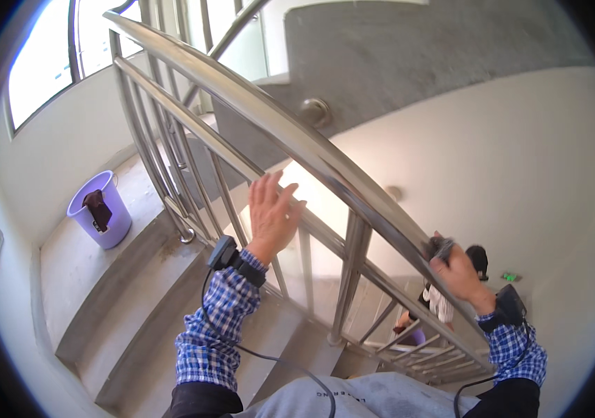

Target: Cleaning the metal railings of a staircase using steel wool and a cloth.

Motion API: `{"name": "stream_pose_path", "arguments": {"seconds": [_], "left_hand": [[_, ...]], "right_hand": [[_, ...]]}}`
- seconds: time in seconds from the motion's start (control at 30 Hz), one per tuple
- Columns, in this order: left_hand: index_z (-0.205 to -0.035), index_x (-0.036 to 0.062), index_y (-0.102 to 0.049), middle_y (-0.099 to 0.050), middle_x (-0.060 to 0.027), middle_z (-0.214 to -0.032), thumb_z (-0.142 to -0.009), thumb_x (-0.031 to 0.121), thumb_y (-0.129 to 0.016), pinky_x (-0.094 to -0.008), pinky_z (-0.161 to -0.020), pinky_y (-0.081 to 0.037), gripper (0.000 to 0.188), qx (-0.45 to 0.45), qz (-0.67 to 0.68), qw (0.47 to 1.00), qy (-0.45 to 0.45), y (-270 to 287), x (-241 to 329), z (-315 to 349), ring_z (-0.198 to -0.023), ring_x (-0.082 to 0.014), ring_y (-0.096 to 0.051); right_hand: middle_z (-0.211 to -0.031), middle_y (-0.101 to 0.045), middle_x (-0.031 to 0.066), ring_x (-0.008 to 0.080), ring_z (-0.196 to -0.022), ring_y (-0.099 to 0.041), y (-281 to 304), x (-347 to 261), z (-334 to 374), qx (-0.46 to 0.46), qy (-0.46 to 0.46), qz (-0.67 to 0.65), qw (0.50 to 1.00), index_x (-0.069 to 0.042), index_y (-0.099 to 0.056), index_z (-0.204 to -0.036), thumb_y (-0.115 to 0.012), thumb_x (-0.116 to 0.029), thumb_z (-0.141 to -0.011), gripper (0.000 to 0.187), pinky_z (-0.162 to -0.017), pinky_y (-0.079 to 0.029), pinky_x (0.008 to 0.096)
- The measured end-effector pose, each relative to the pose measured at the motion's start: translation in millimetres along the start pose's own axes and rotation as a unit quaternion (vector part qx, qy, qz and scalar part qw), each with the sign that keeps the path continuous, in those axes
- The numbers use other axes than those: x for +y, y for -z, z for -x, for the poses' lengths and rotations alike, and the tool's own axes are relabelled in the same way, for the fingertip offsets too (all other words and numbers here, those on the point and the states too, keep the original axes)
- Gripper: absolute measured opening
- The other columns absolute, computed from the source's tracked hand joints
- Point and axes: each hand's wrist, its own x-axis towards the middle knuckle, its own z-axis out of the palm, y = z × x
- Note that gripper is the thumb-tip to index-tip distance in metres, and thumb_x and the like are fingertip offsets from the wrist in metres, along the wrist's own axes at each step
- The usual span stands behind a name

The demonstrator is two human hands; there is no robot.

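Observation:
A polished metal handrail [297, 136] slopes down from the upper left to the lower right in front of me. My right hand [459, 273] is closed around a dark grey cloth [439, 248], pressed against the lower stretch of this handrail. My left hand [273, 214] is open, its fingers stretched up beside the thinner second rail [203, 132]; whether it touches that rail I cannot tell. Dark bands with small black devices sit on both wrists, over blue checked sleeves.
A purple bucket [106, 212] with a dark brown cloth [97, 209] over its rim stands on the landing at left. Grey steps [137, 279] descend beneath me. Below, beyond the railing, a person [439, 304] is near another purple bucket [416, 337].

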Motion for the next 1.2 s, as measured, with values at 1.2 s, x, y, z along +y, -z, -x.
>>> {"name": "stream_pose_path", "arguments": {"seconds": [1.2], "left_hand": [[-0.096,0.0022,-0.063,-0.060,-0.0162,-0.101,-0.076,0.020,-0.051,-0.0562,-0.105,-0.012,0.029,-0.057,-0.154,0.983,-0.078,-56.7,-55.7,26.8,-0.118,-0.0398,-0.039]], "right_hand": [[-0.088,-0.062,0.0187,0.0236,-0.083,-0.059,-69.5,-51.3,-195.0,-0.322,0.157,-0.280,0.890,0.004,-0.056,-0.102,-0.053,-0.052,-0.083,0.060,-0.074,-0.045,0.0330]]}}
